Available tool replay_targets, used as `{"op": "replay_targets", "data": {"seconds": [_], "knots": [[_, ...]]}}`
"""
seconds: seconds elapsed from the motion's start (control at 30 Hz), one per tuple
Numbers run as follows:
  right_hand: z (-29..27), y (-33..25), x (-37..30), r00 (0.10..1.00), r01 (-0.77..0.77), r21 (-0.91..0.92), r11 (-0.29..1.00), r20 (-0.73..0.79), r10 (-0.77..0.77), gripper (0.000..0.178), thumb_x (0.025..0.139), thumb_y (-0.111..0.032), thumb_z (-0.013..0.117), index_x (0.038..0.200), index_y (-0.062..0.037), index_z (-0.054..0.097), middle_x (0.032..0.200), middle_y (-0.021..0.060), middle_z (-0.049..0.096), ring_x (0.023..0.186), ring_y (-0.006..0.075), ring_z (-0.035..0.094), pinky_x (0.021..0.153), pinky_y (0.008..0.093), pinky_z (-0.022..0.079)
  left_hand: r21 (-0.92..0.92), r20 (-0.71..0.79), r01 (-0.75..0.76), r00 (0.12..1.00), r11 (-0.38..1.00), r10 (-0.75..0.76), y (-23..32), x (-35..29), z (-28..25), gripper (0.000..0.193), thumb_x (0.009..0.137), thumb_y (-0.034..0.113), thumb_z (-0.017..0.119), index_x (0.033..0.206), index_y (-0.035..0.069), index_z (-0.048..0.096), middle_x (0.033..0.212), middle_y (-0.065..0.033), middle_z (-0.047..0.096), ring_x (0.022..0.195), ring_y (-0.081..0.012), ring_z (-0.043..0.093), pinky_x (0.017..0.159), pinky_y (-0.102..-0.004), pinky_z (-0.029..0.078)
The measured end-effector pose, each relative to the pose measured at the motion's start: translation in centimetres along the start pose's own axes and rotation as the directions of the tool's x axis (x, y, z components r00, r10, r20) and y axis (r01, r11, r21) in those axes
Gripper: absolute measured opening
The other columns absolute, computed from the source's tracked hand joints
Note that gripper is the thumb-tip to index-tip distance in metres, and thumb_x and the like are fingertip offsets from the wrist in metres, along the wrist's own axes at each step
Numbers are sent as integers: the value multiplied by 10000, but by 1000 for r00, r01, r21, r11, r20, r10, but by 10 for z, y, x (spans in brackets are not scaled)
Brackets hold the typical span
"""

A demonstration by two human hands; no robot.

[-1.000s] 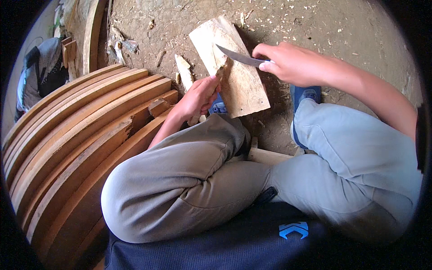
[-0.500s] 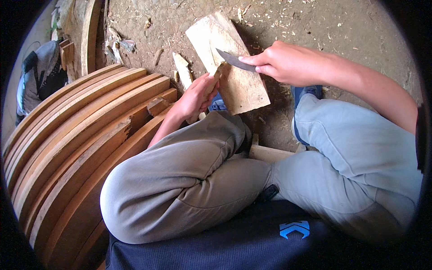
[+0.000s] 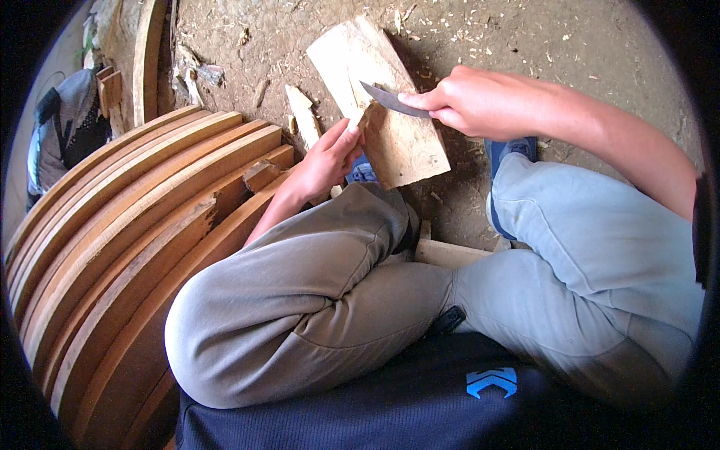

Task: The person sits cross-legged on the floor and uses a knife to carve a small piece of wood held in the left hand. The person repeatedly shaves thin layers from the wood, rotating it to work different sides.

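Observation:
My right hand (image 3: 463, 103) grips a knife (image 3: 395, 102) with a dark blade that reaches left across a pale wooden board (image 3: 409, 142). Its handle is hidden in my fist. My left hand (image 3: 330, 159) is closed around a narrow stick of wood (image 3: 363, 120), whose upper end leans at the board's left edge, just below the blade. The lower part of the stick is mostly covered by my fingers. The board lies tilted in front of my feet. Just left of it, a pale split piece of wood (image 3: 302, 112) lies on the ground.
Several long wooden planks (image 3: 150, 187) are stacked at my left, with a short block (image 3: 262, 175) on them. Shavings and splinters (image 3: 196, 73) litter the dirt floor (image 3: 300, 37). A dark cloth bundle (image 3: 71, 120) sits at the far left. Under my legs is a low wooden piece (image 3: 450, 253).
My left hand has turned slightly around the stick, its thumb now higher along it. The knife and my right hand have barely shifted.

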State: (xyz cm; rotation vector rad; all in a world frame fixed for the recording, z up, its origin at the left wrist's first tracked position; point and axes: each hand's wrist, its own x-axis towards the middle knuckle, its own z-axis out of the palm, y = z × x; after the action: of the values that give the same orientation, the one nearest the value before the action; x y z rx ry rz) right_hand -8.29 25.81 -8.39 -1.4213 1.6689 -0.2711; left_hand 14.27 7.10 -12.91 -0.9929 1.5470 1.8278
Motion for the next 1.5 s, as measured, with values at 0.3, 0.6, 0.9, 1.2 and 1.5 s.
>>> {"op": "replay_targets", "data": {"seconds": [0.3, 0.6, 0.9, 1.2, 1.5], "knots": [[-4, 18, 10, 991, 119, 61, 991, 60, -122, 466, 946, -50, 508, 1401, -142, 552, 893, 264, 658, 754, 404, 630, 716, 452, 499, 49, -26, -49, 998, 998, 51, 6, 0, 9, 261, 1089, 390, 391, 1117, 148, 485, 798, 67, 385, 612, -44, 313, 506, -208, 258], [-6, 35, 20, 970, 215, 190, 958, 70, -231, 276, 951, -151, 542, 1105, 59, 630, 807, 205, 665, 721, 245, 608, 714, 421, 469, 79, 33, -5, 999, 997, 3, 2, 4, -2, 251, 1089, 402, 390, 1085, 161, 461, 789, 71, 367, 598, -40, 292, 494, -212, 241], [-10, 32, 22, 964, 264, 99, 959, 9, -266, 460, 967, -95, 524, 1427, -78, 510, 860, 263, 636, 737, 327, 614, 737, 440, 486, 87, -13, -20, 1000, 996, 22, -2, 2, -3, 300, 1090, 403, 367, 1054, 130, 485, 768, 33, 430, 534, -67, 362, 444, -223, 282], [3, 2, 4, 958, 82, -62, 995, -271, -96, 482, 933, -57, 578, 1399, -131, 484, 891, 248, 659, 826, 429, 636, 715, 526, 487, 73, -13, -56, 998, 996, 57, 15, -8, 12, 348, 1082, 382, 376, 1013, 53, 469, 659, -74, 545, 398, -176, 518, 358, -296, 407], [11, -9, -4, 991, -54, -238, 970, -131, 23, 426, 951, -58, 523, 1367, -148, 526, 890, 186, 649, 834, 384, 681, 698, 489, 537, 25, -16, -127, 992, 992, 127, 11, 0, 14, 357, 1077, 399, 379, 1027, 58, 471, 610, -70, 501, 377, -184, 496, 338, -291, 391]]}}
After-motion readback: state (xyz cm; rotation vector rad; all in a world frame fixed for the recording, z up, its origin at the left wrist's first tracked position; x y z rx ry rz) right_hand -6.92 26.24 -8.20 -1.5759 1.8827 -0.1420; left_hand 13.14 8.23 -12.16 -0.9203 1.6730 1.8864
